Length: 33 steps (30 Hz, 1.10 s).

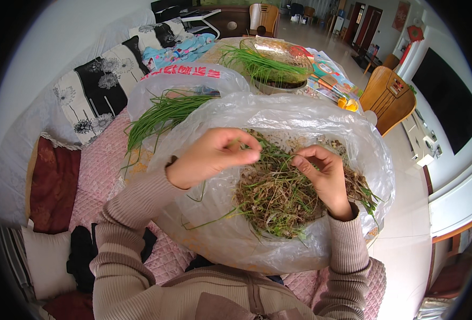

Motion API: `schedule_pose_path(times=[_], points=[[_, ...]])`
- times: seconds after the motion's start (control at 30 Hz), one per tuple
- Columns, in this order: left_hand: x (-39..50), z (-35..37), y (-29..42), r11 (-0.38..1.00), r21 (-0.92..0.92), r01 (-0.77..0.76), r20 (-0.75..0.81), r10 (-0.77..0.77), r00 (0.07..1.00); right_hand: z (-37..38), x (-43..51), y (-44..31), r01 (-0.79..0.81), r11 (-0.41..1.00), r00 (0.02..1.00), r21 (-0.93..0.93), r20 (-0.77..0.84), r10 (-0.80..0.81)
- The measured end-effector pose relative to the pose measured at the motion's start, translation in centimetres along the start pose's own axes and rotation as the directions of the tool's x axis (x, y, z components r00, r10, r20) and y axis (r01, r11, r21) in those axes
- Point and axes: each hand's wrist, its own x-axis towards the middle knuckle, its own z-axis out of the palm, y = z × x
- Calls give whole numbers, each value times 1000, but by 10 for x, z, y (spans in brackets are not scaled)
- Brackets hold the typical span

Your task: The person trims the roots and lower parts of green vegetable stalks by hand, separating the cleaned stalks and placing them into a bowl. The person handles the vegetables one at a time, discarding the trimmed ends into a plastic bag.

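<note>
A clear plastic bag [224, 116] lies spread over the table before me, with a heap of tangled stems, roots and dry leaves [280, 196] on it. Above the heap's left side, my left hand [216, 154] has its thumb and forefinger together on a small green bit. My right hand [324, 174] pinches a thin green stem between thumb and forefinger over the heap. Long green chives or similar thin leaves [168, 114] lie bunched on a second plastic bag with red writing [188, 72] to the left. More such leaves [264, 64] lie across a glass dish farther back.
Under the glass dish [292, 48] sits a metal bowl [280, 88]. Printed booklets [332, 78] and a yellow object [348, 105] are at the table's right. A sofa with a pink quilted cover [99, 160] runs along the left. A wooden chair [392, 98] stands at the right.
</note>
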Motion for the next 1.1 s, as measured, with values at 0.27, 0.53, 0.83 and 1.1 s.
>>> schedule_pose_path(times=[0.27,0.53,0.83,1.1], points=[[29,37,-8,993,110,-41,122,28,992,1,-2,-4,-44,983,997,177,73,31],[25,35,-5,983,-158,95,-40,-103,994,8,-6,-12,229,967,963,-107,-123,-242],[19,48,4,896,-428,116,-26,-141,990,28,-12,-5,-17,932,995,362,95,-18],[9,39,0,909,-399,122,-86,-169,982,18,-10,-5,-114,931,992,348,89,88]])
